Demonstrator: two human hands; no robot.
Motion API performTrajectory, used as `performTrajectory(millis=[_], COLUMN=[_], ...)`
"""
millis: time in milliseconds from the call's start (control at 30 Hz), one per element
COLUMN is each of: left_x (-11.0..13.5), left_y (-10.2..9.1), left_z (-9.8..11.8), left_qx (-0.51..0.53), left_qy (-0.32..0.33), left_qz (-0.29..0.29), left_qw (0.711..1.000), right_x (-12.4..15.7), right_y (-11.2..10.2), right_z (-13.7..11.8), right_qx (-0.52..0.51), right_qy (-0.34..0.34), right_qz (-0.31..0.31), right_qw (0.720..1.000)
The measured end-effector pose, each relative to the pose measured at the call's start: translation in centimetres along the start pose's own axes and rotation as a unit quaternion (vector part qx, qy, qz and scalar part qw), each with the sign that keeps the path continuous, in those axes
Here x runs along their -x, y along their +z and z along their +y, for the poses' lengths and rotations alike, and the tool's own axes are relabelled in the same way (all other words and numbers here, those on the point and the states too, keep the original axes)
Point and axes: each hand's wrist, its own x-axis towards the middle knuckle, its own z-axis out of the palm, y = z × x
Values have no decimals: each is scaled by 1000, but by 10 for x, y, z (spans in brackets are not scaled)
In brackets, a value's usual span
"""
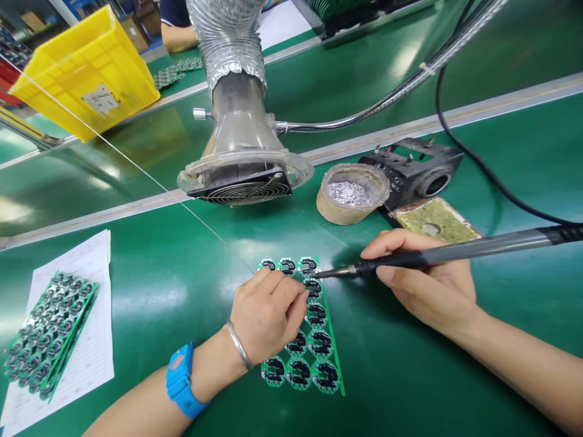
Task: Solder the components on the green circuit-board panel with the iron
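A green panel of round circuit boards point(325, 345) lies on the green bench, several units with black parts on each. My left hand point(269, 309) rests over its left and middle part with fingers closed in a pinch. A thin solder wire point(182, 203) runs down from the upper left into this hand; its end at the fingertips is hidden. My right hand point(421, 282) grips a soldering iron point(410, 258) like a pen. The iron's tip meets the right column of the panel near its upper end, close to my left fingertips.
A fume extractor point(246, 176) hangs above the panel. Behind my right hand stand a round pot point(344, 209) of solder bits, an iron stand point(414, 167) and a sponge point(435, 221). Stacked boards point(48, 331) lie on paper at left. A yellow crate point(91, 73) and a person's arm point(179, 37) are beyond.
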Motion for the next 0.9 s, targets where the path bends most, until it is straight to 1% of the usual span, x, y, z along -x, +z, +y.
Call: performTrajectory(millis=[67, 133, 167, 233, 333, 400, 467, 500, 600, 700, 767, 800, 833, 900], left_x=[1, 3, 4, 9, 16, 20, 23, 24, 26, 33, 42, 48, 55, 67], left_y=[-2, -7, -10, -19, -31, -36, -40, -42, -54, -70, -78, -79, -79, -76], left_z=[1, 4, 6, 11, 21, 28, 33, 34, 25, 5, -4, -6, -6, -1], left_qx=[11, 33, 49, 89, 162, 205, 232, 239, 214, 92, 37, 45, 75, 159], left_qy=[-5, -15, -19, -24, -23, -15, -5, -2, 17, 52, 54, 34, 1, -71], left_qz=[6, 15, 19, 30, 40, 46, 54, 55, 40, 49, 68, 62, 44, -18], left_qw=[1000, 999, 998, 995, 986, 978, 971, 969, 976, 993, 996, 996, 996, 985], right_x=[1, 3, 6, 12, 26, 35, 42, 44, 45, 40, 36, 34, 33, 32], right_y=[-1, -2, -2, 1, 12, 23, 32, 35, 41, 42, 44, 44, 45, 47], right_z=[-3, -8, -12, -18, -22, -20, -18, -17, -18, -23, -25, -25, -25, -23], right_qx=[-25, -29, -15, 38, 145, 195, 216, 217, 229, 247, 238, 226, 213, 186], right_qy=[-16, -53, -79, -138, -212, -250, -281, -293, -295, -282, -276, -271, -263, -223], right_qz=[3, 2, -5, -46, -135, -179, -199, -198, -173, -139, -123, -124, -126, -126], right_qw=[1000, 998, 997, 989, 957, 931, 914, 910, 911, 917, 923, 927, 933, 949])
